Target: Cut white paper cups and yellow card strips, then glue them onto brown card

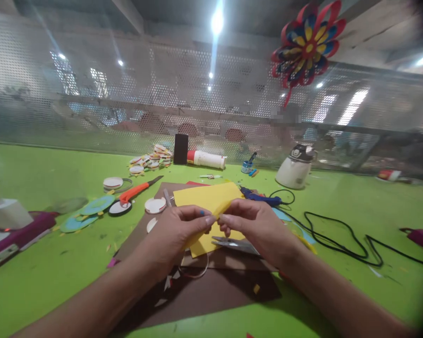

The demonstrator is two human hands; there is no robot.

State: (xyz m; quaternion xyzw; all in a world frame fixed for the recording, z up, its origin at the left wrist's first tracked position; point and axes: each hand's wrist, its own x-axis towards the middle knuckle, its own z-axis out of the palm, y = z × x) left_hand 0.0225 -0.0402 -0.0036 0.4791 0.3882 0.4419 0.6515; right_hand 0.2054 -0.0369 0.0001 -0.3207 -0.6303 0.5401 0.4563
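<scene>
Both hands meet over the middle of the table, pinching a small yellow paper strip (223, 208) between thumbs and fingertips. My left hand (183, 225) is closed on its near part, and a yellow end shows beneath the palm. Opposite it, my right hand (254, 223) grips the strip from the other side. Below them lies a yellow paper sheet (211, 192) on brown card (229, 291). Scissor blades (232, 242) stick out from under my right hand; their handles are mostly hidden. A thin pale ring (200, 272) rests near my left wrist.
An orange-handled knife (136, 191), white discs (155, 205) and blue paper discs (97, 204) lie left. Right are a blue glue gun (261, 197), its black cord (334, 239) and a white kettle-shaped container (295, 169). A phone (181, 149) stands behind. A purple power strip (21, 237) sits far left.
</scene>
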